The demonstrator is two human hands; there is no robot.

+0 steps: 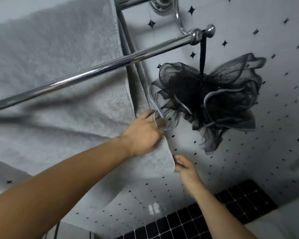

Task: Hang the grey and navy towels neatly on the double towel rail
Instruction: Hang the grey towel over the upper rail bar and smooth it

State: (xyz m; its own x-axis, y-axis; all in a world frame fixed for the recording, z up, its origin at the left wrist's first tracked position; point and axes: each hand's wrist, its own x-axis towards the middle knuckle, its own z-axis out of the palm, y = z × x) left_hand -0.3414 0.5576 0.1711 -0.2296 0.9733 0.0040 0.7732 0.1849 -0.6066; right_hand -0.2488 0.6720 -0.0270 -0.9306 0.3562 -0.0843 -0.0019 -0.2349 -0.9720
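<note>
A grey towel [55,69] hangs over the back bar of the chrome double towel rail [100,68] and spreads down the wall behind the empty front bar. My left hand [143,135] grips the towel's right edge about halfway down. My right hand [185,167] pinches the towel's lower right corner. No navy towel is in view.
A black and grey mesh bath pouf [214,99] hangs by a black strap from the right end knob of the front bar, touching my left hand's fingers. White wall tiles with small black diamonds [248,161] lie behind. A band of black square tiles [205,219] runs at the bottom.
</note>
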